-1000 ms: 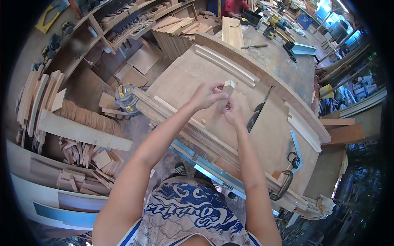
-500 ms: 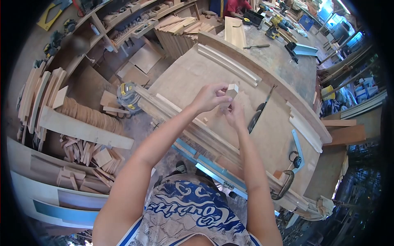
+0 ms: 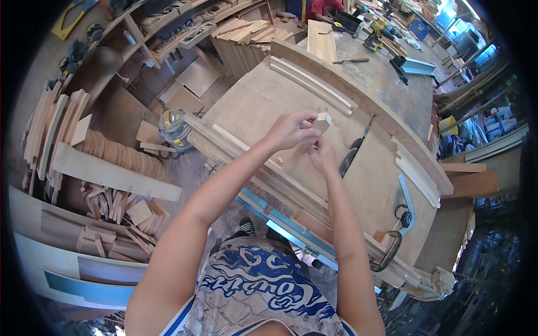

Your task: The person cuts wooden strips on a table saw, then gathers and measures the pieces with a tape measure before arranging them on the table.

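A small pale wood block is held up over the plywood saw table. My left hand pinches it from the left, thumb and fingers closed on its side. Just below, my right hand has its fingers closed at the block's lower end, partly hidden behind my left hand. To the right of both hands, a dark saw blade shows in a long slot in the table. A tiny wood offcut lies left of my right hand.
A curved wooden fence runs along the table's far side, with wood strips before it. A C-clamp grips the near right edge. Drills and a person in a red shirt are at the far bench.
The wood block has shifted slightly right and tilted in my fingers. My left hand has moved a little right with it; my right hand stays close beneath.
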Demonstrator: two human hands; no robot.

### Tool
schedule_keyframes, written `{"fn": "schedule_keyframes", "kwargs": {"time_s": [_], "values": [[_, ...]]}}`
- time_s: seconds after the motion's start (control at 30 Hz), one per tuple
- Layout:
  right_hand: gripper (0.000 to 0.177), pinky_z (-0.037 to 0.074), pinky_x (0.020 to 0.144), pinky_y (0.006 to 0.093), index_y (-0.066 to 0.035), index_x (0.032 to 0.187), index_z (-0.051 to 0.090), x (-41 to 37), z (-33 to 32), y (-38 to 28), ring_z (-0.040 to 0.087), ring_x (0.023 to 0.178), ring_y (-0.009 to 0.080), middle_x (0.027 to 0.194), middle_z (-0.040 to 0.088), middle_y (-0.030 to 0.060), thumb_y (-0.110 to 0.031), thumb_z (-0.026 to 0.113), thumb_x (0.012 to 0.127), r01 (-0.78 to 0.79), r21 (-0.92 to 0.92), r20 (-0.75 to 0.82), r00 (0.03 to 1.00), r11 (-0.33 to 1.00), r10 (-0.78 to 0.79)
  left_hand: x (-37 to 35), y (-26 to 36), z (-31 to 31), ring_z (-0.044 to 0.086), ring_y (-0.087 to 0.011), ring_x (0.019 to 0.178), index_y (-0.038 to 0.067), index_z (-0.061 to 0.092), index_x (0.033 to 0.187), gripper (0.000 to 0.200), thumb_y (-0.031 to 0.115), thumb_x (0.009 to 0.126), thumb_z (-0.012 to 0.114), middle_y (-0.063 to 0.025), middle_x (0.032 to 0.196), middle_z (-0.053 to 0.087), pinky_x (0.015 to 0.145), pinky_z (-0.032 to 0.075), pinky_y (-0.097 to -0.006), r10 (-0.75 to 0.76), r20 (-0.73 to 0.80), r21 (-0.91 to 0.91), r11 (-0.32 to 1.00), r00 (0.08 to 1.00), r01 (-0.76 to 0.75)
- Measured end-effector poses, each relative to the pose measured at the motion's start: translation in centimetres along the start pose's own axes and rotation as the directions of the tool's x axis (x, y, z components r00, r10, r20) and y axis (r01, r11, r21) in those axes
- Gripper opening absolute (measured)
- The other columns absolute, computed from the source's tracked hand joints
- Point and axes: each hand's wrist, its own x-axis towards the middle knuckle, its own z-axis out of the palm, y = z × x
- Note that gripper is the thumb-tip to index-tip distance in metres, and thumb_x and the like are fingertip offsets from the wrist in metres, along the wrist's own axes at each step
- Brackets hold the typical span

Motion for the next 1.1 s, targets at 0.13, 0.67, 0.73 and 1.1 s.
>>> {"fn": "schedule_keyframes", "kwargs": {"time_s": [0.13, 0.67, 0.73, 1.1], "values": [[0.041, 0.059, 0.090, 0.0435, -0.008, 0.127, 0.069, 0.3, 0.0, 0.7, 0.077, 0.104, 0.0319, 0.113, 0.078, 0.0157, -0.013, 0.073, 0.087, 0.001, -0.029, 0.030, 1.000, 1.000, 0.000, -0.1, 0.3, -0.1, 0.077, -0.0153, 0.091, 0.001, 0.071, 0.129, 0.043, 0.017, 0.090, 0.081, -0.0145, 0.101, 0.081, 0.080, 0.058, -0.0306, 0.003, -0.011, 0.058, 0.998, 1.000, -0.003], [0.042, 0.061, 0.089, 0.0409, 0.000, 0.125, 0.069, 0.4, 0.2, -0.5, 0.077, 0.104, 0.0279, 0.112, 0.079, 0.0169, -0.004, 0.079, 0.085, -0.001, -0.044, 0.033, 0.999, 0.999, 0.002, -0.7, -0.1, -0.6, 0.078, -0.0160, 0.091, 0.002, 0.071, 0.130, 0.044, 0.017, 0.090, 0.082, -0.0151, 0.104, 0.081, 0.081, 0.059, -0.0314, 0.016, -0.036, -0.004, 1.000, 0.999, -0.016], [0.042, 0.061, 0.088, 0.0408, -0.001, 0.126, 0.069, 0.3, 0.1, -0.5, 0.077, 0.103, 0.0277, 0.111, 0.078, 0.0167, -0.005, 0.079, 0.085, 0.017, -0.030, 0.020, 1.000, 0.999, -0.016, -0.7, 0.2, -0.6, 0.077, -0.0160, 0.093, 0.001, 0.071, 0.129, 0.043, 0.017, 0.090, 0.082, -0.0143, 0.104, 0.081, 0.081, 0.059, -0.0314, 0.007, -0.029, 0.000, 1.000, 1.000, -0.007], [0.040, 0.060, 0.087, 0.0369, -0.001, 0.128, 0.069, 1.8, 0.5, -0.8, 0.076, 0.098, 0.0227, 0.110, 0.079, 0.0135, -0.006, 0.076, 0.089, -0.019, 0.031, -0.011, 1.000, 0.999, 0.019, 0.9, -7.3, 1.1, 0.072, -0.0125, 0.088, 0.001, 0.074, 0.124, 0.037, 0.021, 0.093, 0.080, -0.0066, 0.101, 0.077, 0.080, 0.057, -0.0295, -0.087, -0.024, -0.376, 0.924, 0.996, 0.071]]}}
